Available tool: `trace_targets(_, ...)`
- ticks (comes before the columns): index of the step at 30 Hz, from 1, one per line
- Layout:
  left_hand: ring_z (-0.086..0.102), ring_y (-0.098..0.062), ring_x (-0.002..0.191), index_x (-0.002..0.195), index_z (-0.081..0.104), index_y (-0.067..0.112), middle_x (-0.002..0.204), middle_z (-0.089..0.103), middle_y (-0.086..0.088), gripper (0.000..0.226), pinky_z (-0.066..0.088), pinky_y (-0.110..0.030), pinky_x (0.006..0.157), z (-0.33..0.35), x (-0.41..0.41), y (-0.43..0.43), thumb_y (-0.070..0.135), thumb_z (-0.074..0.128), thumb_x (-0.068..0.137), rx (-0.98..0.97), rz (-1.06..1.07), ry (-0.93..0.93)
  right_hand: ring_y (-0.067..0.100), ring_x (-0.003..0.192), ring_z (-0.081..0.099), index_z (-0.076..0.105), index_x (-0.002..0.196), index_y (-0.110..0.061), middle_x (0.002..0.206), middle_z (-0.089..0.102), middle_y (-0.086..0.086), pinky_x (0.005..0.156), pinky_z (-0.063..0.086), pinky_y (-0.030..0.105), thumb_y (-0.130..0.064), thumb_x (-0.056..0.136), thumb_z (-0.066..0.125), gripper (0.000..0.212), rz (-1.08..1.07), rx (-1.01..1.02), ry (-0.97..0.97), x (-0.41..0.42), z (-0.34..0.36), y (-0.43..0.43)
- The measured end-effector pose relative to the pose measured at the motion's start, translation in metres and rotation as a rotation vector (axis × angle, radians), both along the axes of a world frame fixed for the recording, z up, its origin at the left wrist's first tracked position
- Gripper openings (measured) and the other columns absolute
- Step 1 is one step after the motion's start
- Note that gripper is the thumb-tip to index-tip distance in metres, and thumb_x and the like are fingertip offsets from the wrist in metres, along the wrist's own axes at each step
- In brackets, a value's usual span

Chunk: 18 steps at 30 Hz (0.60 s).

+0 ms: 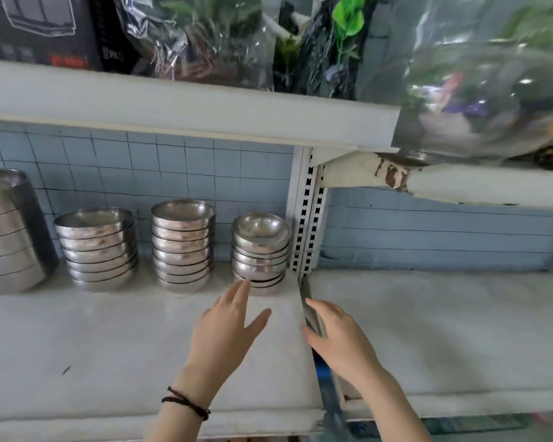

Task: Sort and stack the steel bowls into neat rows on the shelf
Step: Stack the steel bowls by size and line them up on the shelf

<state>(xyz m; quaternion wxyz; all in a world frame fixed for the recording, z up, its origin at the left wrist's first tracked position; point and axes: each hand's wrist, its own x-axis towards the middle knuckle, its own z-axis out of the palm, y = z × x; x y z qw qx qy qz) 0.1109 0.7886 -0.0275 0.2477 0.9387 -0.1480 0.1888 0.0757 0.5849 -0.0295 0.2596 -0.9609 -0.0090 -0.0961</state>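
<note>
1. Head view, hands: the left hand (227, 333) is open, its fingers straight and spread, with the fingertips just short of the foot of the right stack (260, 250). It holds nothing. The right hand (336, 336) lies over the seam between two shelf boards, against a thin metal strip (313, 317). I cannot tell whether it grips the strip or only rests on it.
2. Bowls: four stacks stand in a row at the back of the shelf (109, 339), against the tiled wall (173, 164). They are the big stack (10, 234) at far left, the second stack (98, 250), the third stack (183, 244) and the right stack.
3. Risk: the lowest bowls of the right stack look skewed. A push at its foot would likely slide them out and tip the bowls above.
4. Risk: that stack stands just beside the post (307, 212). Moving it rightward could knock it against the post.
5. Risk: the open seam under the right hand could catch a bowl slid across it.
6. In the way: the upper shelf (173, 103) hangs low over the stacks, so lifting a tall stack leaves little headroom.
7. Around: wrapped plants (205, 36) sit on the upper shelf. A rusted bracket (393, 175) sits right of the post.
</note>
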Motion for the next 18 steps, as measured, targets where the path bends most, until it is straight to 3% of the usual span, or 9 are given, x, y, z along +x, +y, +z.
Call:
trace_targets(5,0.03,-0.015,0.142,0.152,0.017,0.025,0.159,0.019,0.006,0.077,0.043,-0.032,0.099,0.012,0.028,-0.003,0.052,0.052,0.09,-0.201,0.033,-0.05,0.01,0.133,0.044,0.04,0.147,-0.03,0.149,0.045,-0.01,0.104,0.038,0.024,-0.041,0.095,0.057,0.055,0.038,0.127,-0.056,0.032,0.008,0.0)
trace_targets(11,0.011,-0.01,0.147,0.153,0.012,0.02,0.159,0.016,0.001,0.089,0.015,-0.017,0.109,0.021,0.068,-0.01,0.059,0.049,0.082,-0.402,-0.025,-0.071,0.005,0.136,0.039,0.035,0.148,-0.037,0.151,0.04,-0.013,0.111,0.036,0.028,-0.045,0.093,0.059,0.06,0.066,0.345,-0.129,0.079,0.018,0.003)
trace_targets(15,0.008,0.001,0.144,0.152,0.009,0.025,0.157,0.016,0.008,0.103,0.013,-0.018,0.113,0.017,0.091,-0.012,0.07,0.053,0.071,-0.587,-0.099,0.004,0.001,0.142,0.03,0.025,0.148,-0.046,0.151,0.027,-0.026,0.116,0.031,0.031,-0.053,0.088,0.061,0.071,0.094,0.481,-0.186,0.103,0.023,0.008)
trace_targets(18,0.009,0.008,0.14,0.152,0.007,0.025,0.153,0.015,0.015,0.112,0.012,-0.01,0.108,0.015,0.108,-0.015,0.07,0.062,0.066,-0.662,-0.132,0.047,-0.009,0.143,0.018,0.018,0.147,-0.054,0.15,0.017,-0.038,0.118,0.023,0.028,-0.061,0.08,0.065,0.083,0.136,0.565,-0.172,0.118,0.024,0.011)
